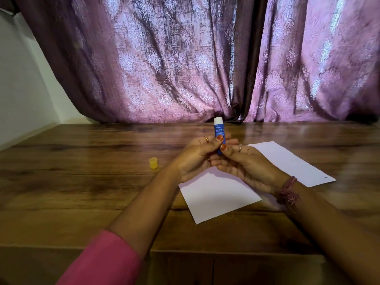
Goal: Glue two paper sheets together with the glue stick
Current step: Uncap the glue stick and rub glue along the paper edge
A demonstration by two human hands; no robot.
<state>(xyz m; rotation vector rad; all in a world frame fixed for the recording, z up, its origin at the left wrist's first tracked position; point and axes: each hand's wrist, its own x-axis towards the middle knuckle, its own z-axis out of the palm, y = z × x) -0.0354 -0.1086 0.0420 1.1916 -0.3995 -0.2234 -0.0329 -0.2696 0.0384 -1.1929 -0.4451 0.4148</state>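
Glue stick uncapped, held upright in both hands above the near paper; no glue on either sheet that I can see.

Left hand (197, 155) grips the blue glue stick (219, 132) around its middle, thumb across the label; right hand (244, 163) pinches the lower end, likely twisting the base to raise the glue. Long axis near vertical, white tip up and pointing away from the sheets. Near sheet (216, 196) lies directly beneath the hands; far sheet (292, 161) sits to the right, closer to the right hand, apparently tucked under the near one. Yellow cap (153, 163) stands apart on the wooden table (82, 182), left of the left hand. Next move, by my reckoning: tip the stick over and down onto the near sheet.
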